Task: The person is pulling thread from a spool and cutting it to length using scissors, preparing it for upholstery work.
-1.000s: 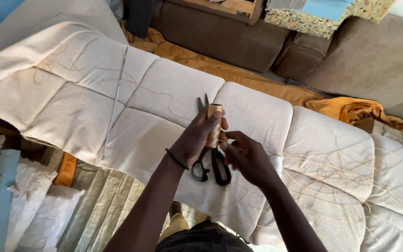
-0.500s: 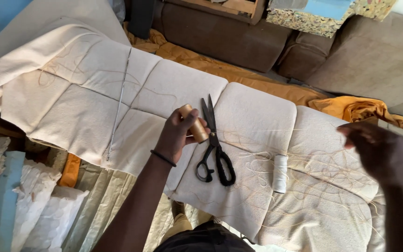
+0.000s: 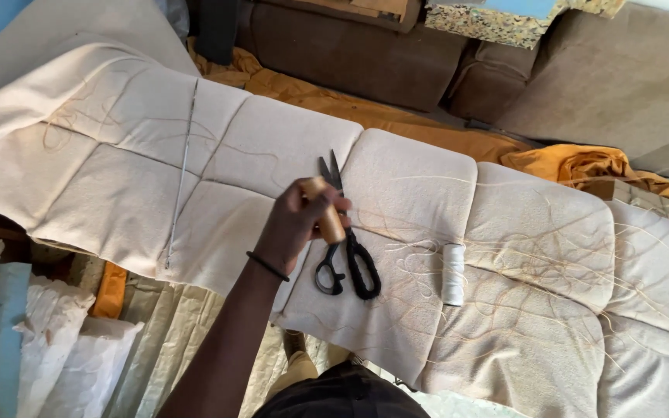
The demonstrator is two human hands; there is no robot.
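Gone from view since a moment ago is the right hand; left hand [image 3: 292, 224] grips a tan thread spool [image 3: 325, 219] above black scissors [image 3: 342, 251] (on the quilted cushion [image 3: 195, 155]).

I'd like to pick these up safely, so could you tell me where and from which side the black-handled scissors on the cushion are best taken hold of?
Probably by the black handle loops of the scissors, coming from the near edge of the quilted cushion. The loops lie toward the person and the shut blades point away. The left hand, holding a tan thread spool, covers the middle, so the loops are the free part.
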